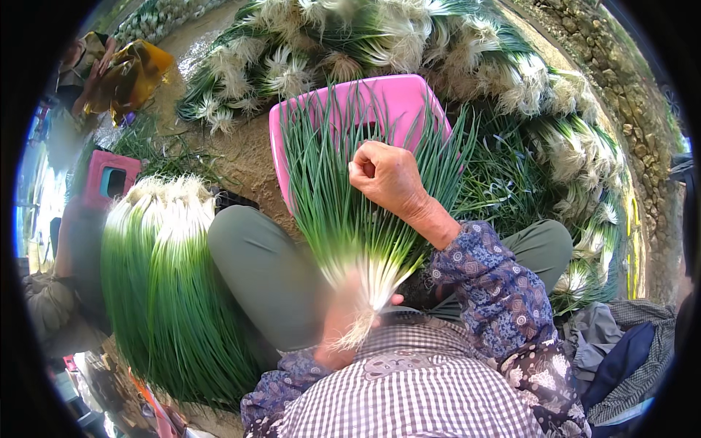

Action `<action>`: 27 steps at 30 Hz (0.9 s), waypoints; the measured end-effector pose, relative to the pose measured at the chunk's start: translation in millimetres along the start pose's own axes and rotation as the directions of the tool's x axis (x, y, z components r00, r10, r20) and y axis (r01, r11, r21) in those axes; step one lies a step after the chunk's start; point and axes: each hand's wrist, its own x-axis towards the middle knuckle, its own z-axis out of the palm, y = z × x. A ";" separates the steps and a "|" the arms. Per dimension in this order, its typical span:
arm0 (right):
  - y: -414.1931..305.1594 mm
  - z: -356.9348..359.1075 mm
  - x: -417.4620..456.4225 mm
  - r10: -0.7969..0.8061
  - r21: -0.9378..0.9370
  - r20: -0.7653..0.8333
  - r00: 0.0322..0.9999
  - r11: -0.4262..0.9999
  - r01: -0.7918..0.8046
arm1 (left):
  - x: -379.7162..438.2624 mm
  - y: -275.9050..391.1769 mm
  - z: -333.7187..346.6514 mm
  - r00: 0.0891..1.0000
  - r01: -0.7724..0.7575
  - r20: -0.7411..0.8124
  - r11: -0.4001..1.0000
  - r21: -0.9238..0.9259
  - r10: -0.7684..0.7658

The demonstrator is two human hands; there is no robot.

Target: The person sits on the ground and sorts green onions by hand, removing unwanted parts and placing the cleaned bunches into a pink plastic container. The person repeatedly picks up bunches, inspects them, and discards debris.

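Note:
A bunch of green onions (350, 219) lies fanned out over a pink plastic stool (405, 90), its leaf tips towards the far side. Close to my body, my left hand (342, 315) grips the bunch near its white ends and roots; a blurred patch hides part of that hand. My right hand (389, 175) is above the green leaves with its fingers curled in and thumb against the forefinger. Whether a thin leaf is pinched there cannot be told. Beside my left knee hang neatly laid green onions (175, 284), roots at the far end.
Unsorted bundles of green onions (400, 38) form an arc at the far side and right. Loose green leaves (504, 175) lie right of the stool. Another person (90, 71) is at the upper left, near a smaller pink stool (93, 178). Folded clothes (619, 350) lie at the lower right.

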 end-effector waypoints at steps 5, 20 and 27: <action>-10.0 -0.8 5.5 0.006 0.106 0.073 0.997 0.994 -0.014 | 3.0 -1.9 -1.3 1.000 0.022 0.021 1.000 -0.004 -0.022; 4.3 24.2 16.4 0.115 -0.076 0.125 0.985 0.992 -0.106 | -2.1 3.4 8.5 1.000 0.000 -0.028 0.998 0.061 0.001; 4.4 13.5 2.8 -0.131 -0.179 0.014 0.991 0.975 0.131 | -3.8 3.6 2.9 1.000 -0.010 -0.020 0.999 0.046 0.011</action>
